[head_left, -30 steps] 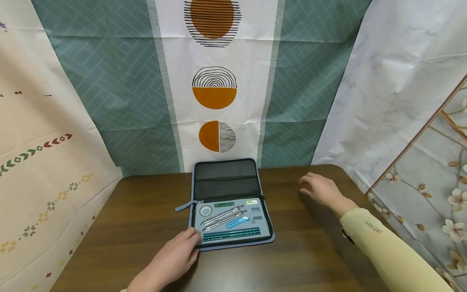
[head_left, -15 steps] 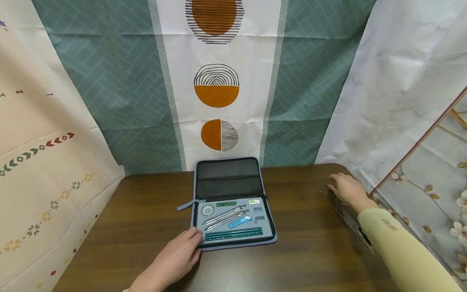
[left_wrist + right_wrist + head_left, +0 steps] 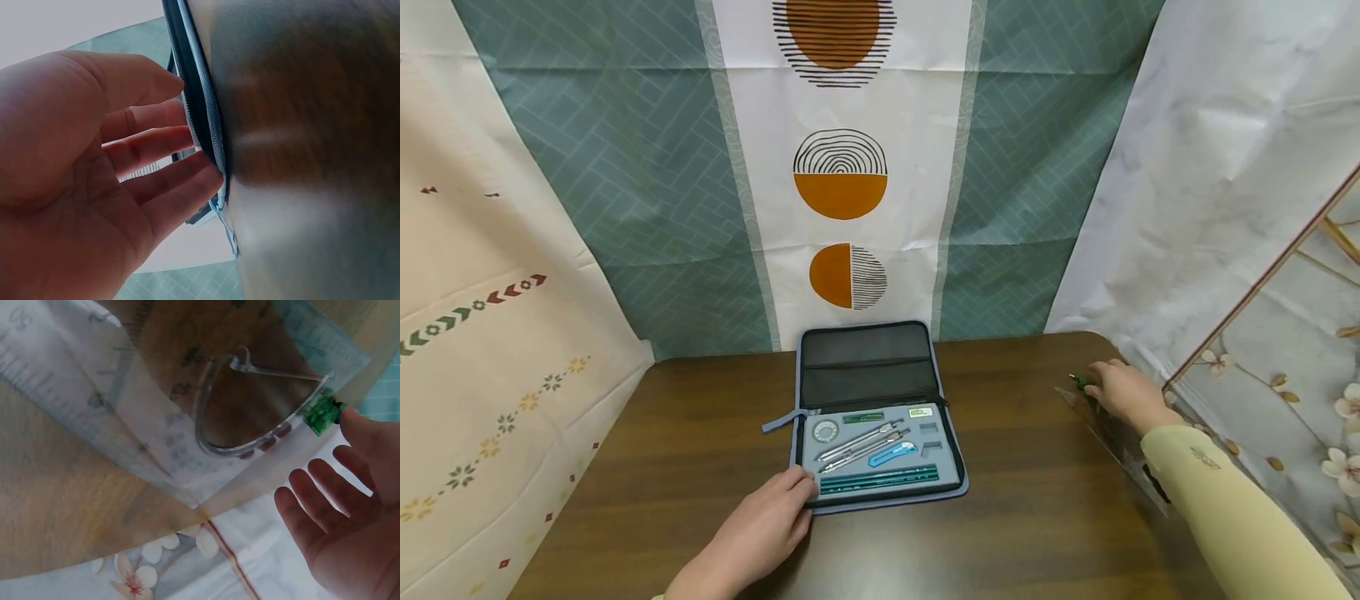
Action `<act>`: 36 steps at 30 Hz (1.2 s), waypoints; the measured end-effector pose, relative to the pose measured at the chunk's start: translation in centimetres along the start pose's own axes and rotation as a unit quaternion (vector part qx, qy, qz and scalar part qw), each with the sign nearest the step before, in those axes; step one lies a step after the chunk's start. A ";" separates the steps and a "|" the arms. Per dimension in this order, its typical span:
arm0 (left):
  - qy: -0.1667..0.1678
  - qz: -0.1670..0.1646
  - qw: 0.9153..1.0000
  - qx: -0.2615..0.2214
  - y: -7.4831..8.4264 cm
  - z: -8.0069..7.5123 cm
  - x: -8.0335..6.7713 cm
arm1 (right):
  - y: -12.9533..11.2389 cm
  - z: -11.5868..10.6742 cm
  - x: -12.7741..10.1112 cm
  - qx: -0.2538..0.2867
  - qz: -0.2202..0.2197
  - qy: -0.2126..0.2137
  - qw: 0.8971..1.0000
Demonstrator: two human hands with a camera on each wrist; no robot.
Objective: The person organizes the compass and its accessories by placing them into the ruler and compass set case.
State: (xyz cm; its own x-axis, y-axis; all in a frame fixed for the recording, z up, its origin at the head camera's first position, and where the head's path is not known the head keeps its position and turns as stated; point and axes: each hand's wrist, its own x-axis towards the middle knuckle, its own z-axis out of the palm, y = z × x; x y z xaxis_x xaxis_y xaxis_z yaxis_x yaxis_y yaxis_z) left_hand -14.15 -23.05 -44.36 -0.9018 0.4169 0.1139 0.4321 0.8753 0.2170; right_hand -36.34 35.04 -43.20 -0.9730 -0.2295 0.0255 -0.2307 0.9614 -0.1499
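right wrist, clear set square (image 3: 156,425), green knob (image 3: 322,414)

Glossy dark wood table (image 3: 1037,517), matt grey cloth case (image 3: 865,371), clear plastic set square (image 3: 187,425)

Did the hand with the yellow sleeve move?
Yes. The right hand went rightward, away from the open case, out to the table's right edge, where it now touches a clear ruler.

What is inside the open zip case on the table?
In the case, the lower tray holds a round protractor, a metal compass, a blue cutter and a green ruler. The left hand covers its near left corner; inside the black lid pocket is hidden.
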 end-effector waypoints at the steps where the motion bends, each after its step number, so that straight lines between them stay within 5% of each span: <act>1: 0.002 0.001 1.000 0.000 0.0 0.0 0.0 | 0.1 0.1 0.1 0.000 0.001 -0.002 1.000; 21: 0.016 0.006 1.000 0.005 -0.1 0.0 -0.2 | -1.4 0.7 1.8 -0.003 0.026 0.009 1.000; 36: 0.029 0.017 0.999 0.008 0.0 0.0 -0.3 | -1.7 1.7 2.0 0.003 0.000 0.064 0.998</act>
State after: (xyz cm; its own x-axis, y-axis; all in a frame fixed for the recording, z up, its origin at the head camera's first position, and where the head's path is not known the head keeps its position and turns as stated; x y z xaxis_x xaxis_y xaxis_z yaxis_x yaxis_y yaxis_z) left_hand -13.84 -23.20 -44.43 -0.8842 0.4321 0.1775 0.4621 0.8650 0.1958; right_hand -37.84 32.72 -44.58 -0.9666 -0.2071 0.1508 -0.2302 0.9604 -0.1568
